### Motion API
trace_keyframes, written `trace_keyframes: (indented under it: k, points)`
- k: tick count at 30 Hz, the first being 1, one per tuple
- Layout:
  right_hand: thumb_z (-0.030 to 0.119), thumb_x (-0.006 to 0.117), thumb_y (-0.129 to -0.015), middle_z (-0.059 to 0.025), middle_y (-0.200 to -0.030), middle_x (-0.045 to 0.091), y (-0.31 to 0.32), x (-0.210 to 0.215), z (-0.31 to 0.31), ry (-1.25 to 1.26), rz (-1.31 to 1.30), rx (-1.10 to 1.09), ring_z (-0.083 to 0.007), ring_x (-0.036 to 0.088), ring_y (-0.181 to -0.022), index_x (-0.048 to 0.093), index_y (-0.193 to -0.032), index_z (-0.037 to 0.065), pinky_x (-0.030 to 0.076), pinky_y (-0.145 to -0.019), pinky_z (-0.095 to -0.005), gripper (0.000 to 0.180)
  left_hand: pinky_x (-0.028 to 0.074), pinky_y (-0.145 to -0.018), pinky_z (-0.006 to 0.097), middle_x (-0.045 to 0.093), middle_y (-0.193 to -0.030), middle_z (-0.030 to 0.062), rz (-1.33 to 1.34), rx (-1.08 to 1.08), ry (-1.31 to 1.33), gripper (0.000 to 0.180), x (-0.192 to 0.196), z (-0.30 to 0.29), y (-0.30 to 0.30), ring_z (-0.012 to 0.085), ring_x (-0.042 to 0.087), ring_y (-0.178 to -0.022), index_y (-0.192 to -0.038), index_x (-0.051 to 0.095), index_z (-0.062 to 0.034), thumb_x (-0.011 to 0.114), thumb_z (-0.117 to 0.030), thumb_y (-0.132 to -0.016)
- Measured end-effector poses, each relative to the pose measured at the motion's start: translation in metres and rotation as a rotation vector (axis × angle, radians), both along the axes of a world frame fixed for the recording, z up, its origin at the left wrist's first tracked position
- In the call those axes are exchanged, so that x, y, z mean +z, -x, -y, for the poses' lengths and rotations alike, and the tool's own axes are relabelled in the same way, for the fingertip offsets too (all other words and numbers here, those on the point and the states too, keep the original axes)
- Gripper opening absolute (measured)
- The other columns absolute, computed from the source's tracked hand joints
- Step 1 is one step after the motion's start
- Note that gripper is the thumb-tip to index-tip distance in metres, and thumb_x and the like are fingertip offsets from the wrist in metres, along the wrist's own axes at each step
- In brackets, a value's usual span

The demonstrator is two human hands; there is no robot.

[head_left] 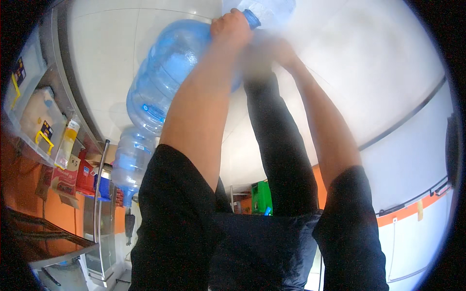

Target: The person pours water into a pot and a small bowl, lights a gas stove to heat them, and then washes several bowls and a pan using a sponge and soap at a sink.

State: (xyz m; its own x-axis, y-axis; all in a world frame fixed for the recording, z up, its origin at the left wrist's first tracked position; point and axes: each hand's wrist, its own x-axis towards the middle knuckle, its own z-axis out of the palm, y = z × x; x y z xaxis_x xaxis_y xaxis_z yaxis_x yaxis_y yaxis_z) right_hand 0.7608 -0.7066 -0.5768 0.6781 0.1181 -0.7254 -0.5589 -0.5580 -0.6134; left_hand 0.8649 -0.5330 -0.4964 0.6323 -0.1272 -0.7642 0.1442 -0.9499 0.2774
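Note:
A big blue clear-plastic water jug [170,72] lies on the pale tiled floor, partly behind my left forearm. My left hand [232,28] is closed at a blue jug neck [251,18], fingers curled. Whether that neck belongs to the big jug or to the paler jug [274,9] at the top edge, I cannot tell. My right hand [281,51] is smeared by motion, close to a grey-brown blur [259,56] above my dark trouser leg. Its fingers do not show clearly.
Another water jug [131,160] stands behind the big one. Along the left are clear storage boxes [36,109] with yellow handles, a red box [85,174] and a metal rail [100,194]. A green crate [261,196] shows beyond my legs. White cabinets [412,145] line the right.

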Motion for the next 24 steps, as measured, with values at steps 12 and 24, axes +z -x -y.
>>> trace_keyframes:
  k: [12, 24]
  points:
    - [0.031, 0.057, -0.074, -0.0206, -0.078, 0.063, -0.008, 0.025, -0.01, -0.089, -0.106, -0.12, -0.0266, 0.061, -0.073, 0.061, -0.086, -0.01, 0.046, -0.067, -0.0365, 0.042, 0.04, -0.088, 0.037, 0.063, -0.094, 0.0161, 0.031, 0.045, 0.037, 0.043, 0.002, -0.009, 0.007, 0.0277, 0.061, -0.092, -0.101, 0.052, 0.0, 0.066, -0.026, -0.07]
    - [0.026, 0.056, -0.078, -0.0205, -0.082, 0.064, -0.02, 0.055, -0.017, -0.12, -0.061, -0.206, -0.0274, 0.061, -0.079, 0.063, -0.084, -0.007, 0.044, -0.073, -0.0352, 0.035, 0.04, -0.088, 0.038, 0.064, -0.091, 0.0169, 0.067, 0.07, 0.065, 0.041, 0.017, -0.018, 0.008, 0.0295, 0.062, -0.089, -0.099, 0.053, -0.0002, 0.066, -0.027, -0.07]
